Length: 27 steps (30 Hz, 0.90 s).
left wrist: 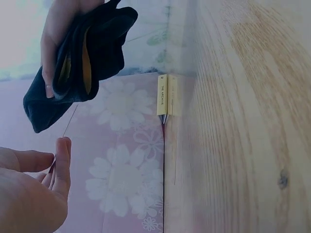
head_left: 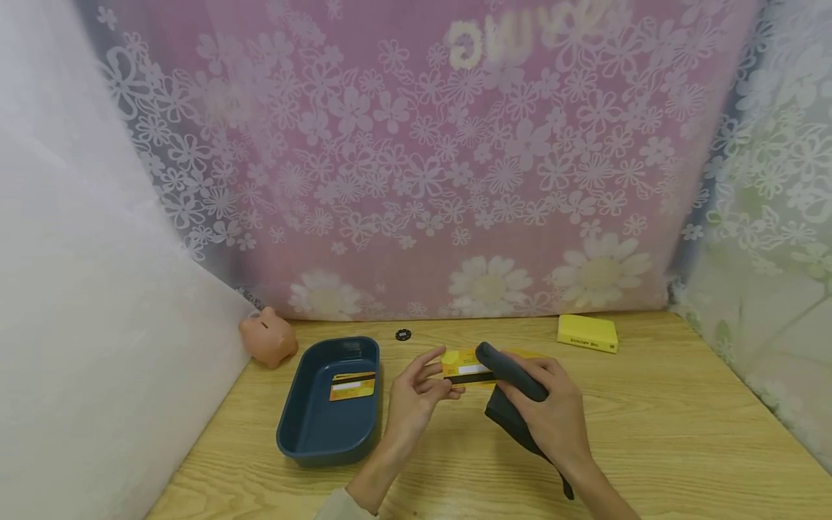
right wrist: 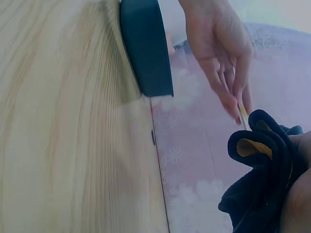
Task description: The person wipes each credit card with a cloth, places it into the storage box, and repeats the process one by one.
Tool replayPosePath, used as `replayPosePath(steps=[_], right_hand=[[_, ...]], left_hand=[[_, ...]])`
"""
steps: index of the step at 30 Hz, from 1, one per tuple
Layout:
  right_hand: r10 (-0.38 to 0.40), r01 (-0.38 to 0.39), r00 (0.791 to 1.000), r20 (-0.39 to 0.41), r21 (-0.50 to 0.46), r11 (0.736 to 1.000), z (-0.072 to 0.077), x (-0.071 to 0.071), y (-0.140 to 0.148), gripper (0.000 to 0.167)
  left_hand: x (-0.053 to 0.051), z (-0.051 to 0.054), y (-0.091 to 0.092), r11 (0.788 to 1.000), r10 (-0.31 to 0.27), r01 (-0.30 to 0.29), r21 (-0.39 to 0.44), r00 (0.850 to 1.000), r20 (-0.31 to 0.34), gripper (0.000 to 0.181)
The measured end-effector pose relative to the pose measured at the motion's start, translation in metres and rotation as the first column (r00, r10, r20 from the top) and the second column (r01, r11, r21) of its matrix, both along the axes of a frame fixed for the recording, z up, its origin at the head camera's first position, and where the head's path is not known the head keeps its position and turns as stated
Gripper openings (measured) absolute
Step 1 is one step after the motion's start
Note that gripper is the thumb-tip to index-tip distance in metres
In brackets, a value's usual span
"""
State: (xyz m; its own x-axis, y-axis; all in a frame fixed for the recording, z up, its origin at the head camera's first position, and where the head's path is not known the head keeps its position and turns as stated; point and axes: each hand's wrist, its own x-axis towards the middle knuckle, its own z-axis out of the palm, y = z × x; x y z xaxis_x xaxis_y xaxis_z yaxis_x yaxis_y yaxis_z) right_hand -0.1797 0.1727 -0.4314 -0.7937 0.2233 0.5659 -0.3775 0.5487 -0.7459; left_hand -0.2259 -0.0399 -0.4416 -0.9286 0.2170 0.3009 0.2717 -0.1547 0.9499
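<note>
Left grip (head_left: 413,396) pinches a yellow card (head_left: 458,367) between thumb and fingers; right grip (head_left: 560,410) is curled round a dark cloth item (head_left: 512,422) that overlaps the card's right end in the head view. We can't tell if it's a plain cloth or a soft pouch. Yellow card is up over the worktop (head_left: 650,419), between both grips, right of the blue tray (head_left: 328,458).

Status, our read: partway. Done: at least one tray card (head_left: 352,393) lies inside, stripe side up, by the right wall; an edge behind it hints at a second, not certain. Left: the pinched one isn't in the tray. More yellow shows in the cloth's folds and behind the right grip; lining or more cards, we can't say, so no count.

Text: yellow book (head_left: 587,332) spine reads THE ARCHIVE. Black chip (head_left: 403,335) looks like 100, tiny. Both cards show a black stripe and white strip; small print unreadable. Backdrop lettering (head_left: 466,45): maybe a G, rest too blurred. No brand we can make out.
</note>
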Motion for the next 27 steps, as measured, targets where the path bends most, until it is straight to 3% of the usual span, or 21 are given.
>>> replayPosePath(steps=[11,17,27], right_hand=[[0.13,-0.129,0.991,-0.041,0.021,0.991,0.0,0.006,-0.041,0.048],[0.092,-0.086,0.994,-0.065,0.095,0.992,-0.004,0.008,-0.054,0.048],[0.043,-0.036,0.998,-0.054,0.11,0.993,-0.004,0.006,-0.041,0.049]], left_hand=[[0.002,0.002,0.001,0.997,-0.032,0.031,-0.071,0.999,-0.016,0.06],[0.004,0.002,0.002,0.993,-0.009,0.0,-0.121,0.997,-0.072,0.064],[0.005,0.0,0.002,0.998,-0.02,0.019,-0.056,1.0,-0.016,0.06]])
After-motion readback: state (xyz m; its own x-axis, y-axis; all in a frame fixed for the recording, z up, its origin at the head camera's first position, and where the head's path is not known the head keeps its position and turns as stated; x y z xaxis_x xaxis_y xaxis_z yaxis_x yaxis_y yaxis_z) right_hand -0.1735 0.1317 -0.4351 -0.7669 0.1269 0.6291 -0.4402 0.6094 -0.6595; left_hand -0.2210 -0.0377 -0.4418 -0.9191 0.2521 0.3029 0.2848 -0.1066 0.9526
